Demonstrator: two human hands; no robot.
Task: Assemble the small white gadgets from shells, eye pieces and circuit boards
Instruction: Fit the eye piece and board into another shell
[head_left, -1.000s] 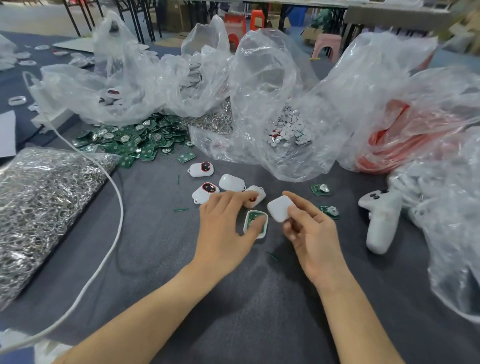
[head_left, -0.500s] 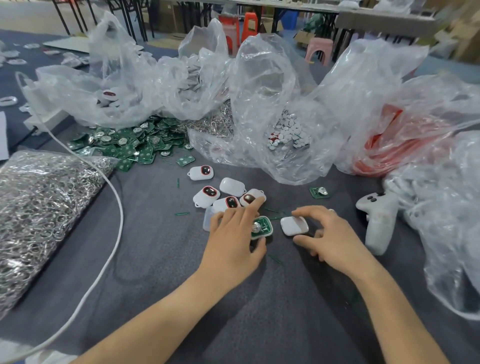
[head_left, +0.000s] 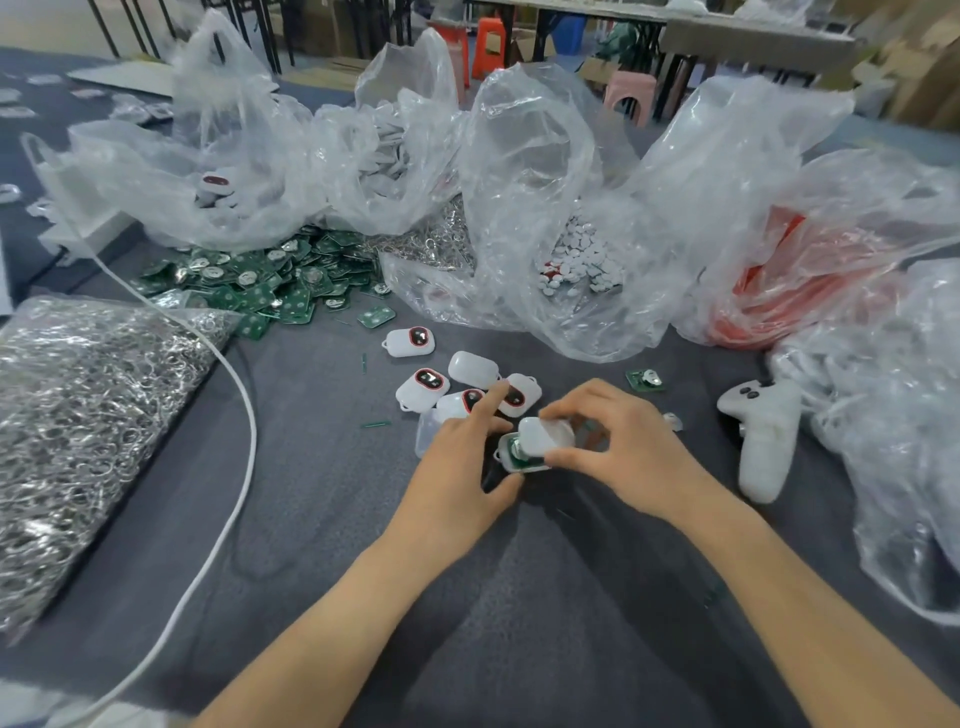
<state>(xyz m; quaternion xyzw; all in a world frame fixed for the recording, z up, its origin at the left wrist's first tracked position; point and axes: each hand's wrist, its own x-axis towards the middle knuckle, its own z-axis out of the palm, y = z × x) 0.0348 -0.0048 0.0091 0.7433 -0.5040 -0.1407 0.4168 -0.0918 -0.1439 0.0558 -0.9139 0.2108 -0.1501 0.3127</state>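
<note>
At table (head_left: 519, 597) centre, the right hand (head_left: 623, 452) pinches a white cover (head_left: 545, 434) over the board-loaded lower shell (head_left: 524, 466), which the left hand (head_left: 457, 478) steadies between thumb and fingers. Several finished gadgets (head_left: 427, 382) lie at eleven o'clock; a heap of circuit boards (head_left: 270, 286) awaits beyond.

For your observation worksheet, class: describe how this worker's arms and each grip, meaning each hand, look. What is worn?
Each grip is a bare hand: the left grip and right grip wear no gloves, and no rings show. The left forearm and right forearm are uncovered to the picture's edge: no sleeves, watch or bracelet in view.
</note>
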